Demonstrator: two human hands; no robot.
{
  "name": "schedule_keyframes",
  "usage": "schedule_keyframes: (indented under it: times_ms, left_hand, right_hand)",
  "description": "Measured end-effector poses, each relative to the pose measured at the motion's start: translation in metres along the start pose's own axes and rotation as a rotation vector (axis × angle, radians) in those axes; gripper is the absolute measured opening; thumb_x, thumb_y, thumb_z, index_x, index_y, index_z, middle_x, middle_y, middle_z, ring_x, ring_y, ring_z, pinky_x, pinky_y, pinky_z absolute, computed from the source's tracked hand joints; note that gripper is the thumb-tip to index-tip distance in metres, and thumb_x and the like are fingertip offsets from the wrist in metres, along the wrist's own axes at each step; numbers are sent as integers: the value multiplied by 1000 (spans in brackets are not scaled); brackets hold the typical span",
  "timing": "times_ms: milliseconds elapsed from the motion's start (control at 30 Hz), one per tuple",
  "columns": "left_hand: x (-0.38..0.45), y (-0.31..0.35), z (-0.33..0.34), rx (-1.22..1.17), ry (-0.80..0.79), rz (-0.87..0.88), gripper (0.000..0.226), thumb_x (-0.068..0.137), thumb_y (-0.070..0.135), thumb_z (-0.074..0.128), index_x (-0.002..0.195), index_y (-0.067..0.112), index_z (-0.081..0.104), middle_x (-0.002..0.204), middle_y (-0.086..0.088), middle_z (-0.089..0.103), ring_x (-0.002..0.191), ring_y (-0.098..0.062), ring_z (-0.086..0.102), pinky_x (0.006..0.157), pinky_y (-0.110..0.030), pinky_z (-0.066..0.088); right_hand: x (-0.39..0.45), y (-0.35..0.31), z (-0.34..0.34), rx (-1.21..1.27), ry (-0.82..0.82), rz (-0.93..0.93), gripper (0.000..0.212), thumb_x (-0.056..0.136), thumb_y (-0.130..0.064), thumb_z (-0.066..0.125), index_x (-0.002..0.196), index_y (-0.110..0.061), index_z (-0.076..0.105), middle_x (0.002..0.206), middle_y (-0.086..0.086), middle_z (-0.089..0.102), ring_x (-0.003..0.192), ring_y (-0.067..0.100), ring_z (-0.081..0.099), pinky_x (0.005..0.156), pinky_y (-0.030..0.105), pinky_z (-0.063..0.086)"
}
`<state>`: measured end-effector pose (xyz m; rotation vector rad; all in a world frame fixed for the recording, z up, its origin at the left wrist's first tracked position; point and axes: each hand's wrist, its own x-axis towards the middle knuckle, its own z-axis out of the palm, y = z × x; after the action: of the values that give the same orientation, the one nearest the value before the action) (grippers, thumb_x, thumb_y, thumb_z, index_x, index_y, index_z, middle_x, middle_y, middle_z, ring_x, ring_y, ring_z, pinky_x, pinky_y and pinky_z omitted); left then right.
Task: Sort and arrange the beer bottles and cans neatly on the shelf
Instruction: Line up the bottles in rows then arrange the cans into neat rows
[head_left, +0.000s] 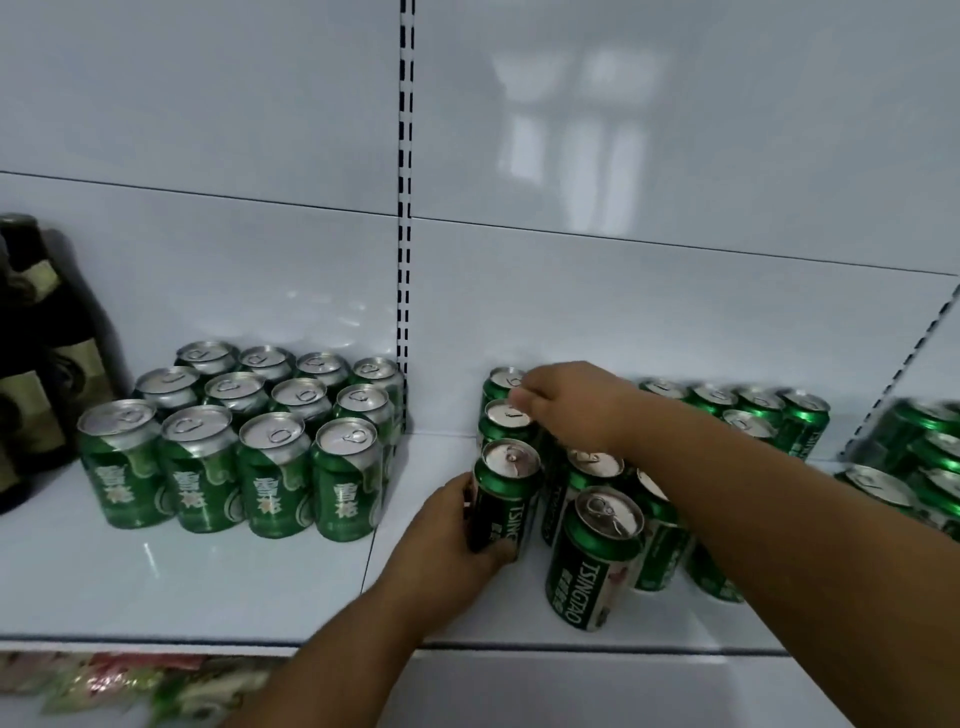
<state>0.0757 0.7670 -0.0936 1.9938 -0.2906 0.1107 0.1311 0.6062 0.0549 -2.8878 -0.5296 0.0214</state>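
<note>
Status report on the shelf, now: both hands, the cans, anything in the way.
Left hand grips upright Tsingtao can. Right hand fingers on rear can top. Loose front can stands out of line. Left can block tidy.

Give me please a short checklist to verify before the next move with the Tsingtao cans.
1. Left hand has a firm grip on the front Tsingtao can: ok.
2. That can upright: ok.
3. Right hand fingers on the can behind: ok, though grip strength cannot tell.
4. Left column of cans in a straight line: ok.
5. Cans under the right forearm aligned: cannot tell, hidden.
6. Nearest Tsingtao can in a row: not ok, it stands alone in front.
</note>
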Motion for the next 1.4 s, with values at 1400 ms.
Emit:
schedule_keyframes:
  times_ms: [1400]
  left_hand:
    - [88, -25, 10, -777, 202, -135, 21, 95, -4, 48, 99, 6, 67, 90, -13, 73, 84, -27, 65, 74, -35, 52]
  right_hand:
    - [51, 23, 0, -10, -61, -169, 31, 81, -48, 73, 99, -24, 66, 92, -12, 61, 86, 8, 57, 75, 28, 48]
